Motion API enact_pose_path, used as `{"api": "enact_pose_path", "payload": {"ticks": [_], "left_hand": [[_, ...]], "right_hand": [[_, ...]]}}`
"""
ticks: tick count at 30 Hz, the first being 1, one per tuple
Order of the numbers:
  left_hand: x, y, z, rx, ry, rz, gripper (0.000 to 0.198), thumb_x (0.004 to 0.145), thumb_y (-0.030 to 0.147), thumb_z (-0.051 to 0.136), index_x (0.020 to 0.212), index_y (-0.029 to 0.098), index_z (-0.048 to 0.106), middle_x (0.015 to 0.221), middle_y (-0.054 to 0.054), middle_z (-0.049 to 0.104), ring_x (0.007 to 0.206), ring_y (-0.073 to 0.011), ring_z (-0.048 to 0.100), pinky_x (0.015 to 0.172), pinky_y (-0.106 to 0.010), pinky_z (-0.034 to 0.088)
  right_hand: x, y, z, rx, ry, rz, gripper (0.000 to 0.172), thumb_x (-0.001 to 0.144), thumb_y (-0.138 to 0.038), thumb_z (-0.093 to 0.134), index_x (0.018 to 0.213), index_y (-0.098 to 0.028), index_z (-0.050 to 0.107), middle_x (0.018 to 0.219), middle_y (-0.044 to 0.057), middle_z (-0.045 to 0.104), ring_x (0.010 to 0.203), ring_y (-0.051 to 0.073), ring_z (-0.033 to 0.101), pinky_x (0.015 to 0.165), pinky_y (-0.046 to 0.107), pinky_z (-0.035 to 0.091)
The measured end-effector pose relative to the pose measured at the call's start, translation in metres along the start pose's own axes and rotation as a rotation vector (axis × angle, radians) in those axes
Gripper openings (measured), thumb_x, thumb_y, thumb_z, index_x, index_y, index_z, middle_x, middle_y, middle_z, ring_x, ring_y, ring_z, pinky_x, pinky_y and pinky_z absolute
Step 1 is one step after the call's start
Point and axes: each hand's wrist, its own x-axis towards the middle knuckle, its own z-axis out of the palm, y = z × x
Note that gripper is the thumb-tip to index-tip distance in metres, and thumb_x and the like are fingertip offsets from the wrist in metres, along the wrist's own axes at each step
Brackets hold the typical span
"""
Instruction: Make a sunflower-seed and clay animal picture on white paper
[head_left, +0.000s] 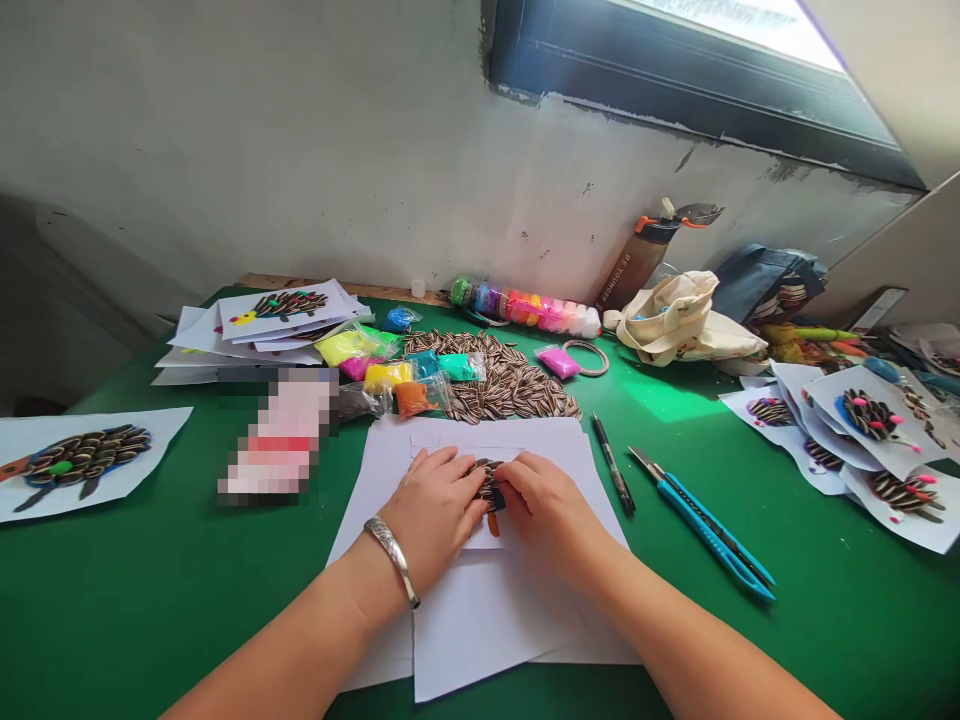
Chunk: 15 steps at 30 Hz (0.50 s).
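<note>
My left hand (435,510), with a silver bracelet on its wrist, and my right hand (544,505) meet over a small sunflower-seed figure (487,478) stuck on a white paper sheet (480,610). The fingers of both hands are curled and pressed onto the seeds. An orange bit of clay shows just below the seeds. Behind the sheets lies a heap of striped sunflower seeds (499,380).
Small bags of coloured clay (390,372) and a row of clay tubs (529,305) lie behind the seeds. A black pen (613,462) and two blue utility knives (705,525) lie to the right. Finished seed pictures sit left (82,458) and right (870,420). A cloth bag (679,320) and bottle (637,255) stand by the wall.
</note>
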Motion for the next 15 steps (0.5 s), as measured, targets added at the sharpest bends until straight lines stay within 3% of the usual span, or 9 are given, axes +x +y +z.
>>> {"api": "enact_pose_path", "payload": {"ticks": [7, 15], "left_hand": [[0.000, 0.000, 0.000, -0.006, 0.009, 0.001, 0.023, 0.090, 0.020, 0.048, 0.108, 0.018, 0.062, 0.115, -0.009, 0.064, 0.110, -0.0289, 0.051, 0.099, -0.055, 0.038], [0.000, 0.001, 0.000, -0.012, 0.009, -0.004, 0.022, 0.090, 0.021, 0.049, 0.107, 0.018, 0.063, 0.116, -0.010, 0.063, 0.110, -0.0300, 0.052, 0.098, -0.056, 0.038]], "right_hand": [[0.001, 0.012, -0.008, -0.032, 0.017, 0.095, 0.017, 0.085, -0.014, 0.053, 0.077, -0.019, 0.066, 0.074, 0.001, 0.055, 0.067, 0.013, 0.050, 0.060, 0.023, 0.036], [0.002, 0.009, -0.004, -0.036, -0.044, 0.105, 0.021, 0.084, -0.010, 0.051, 0.070, -0.018, 0.064, 0.072, 0.002, 0.056, 0.068, 0.014, 0.052, 0.061, 0.024, 0.037]]}}
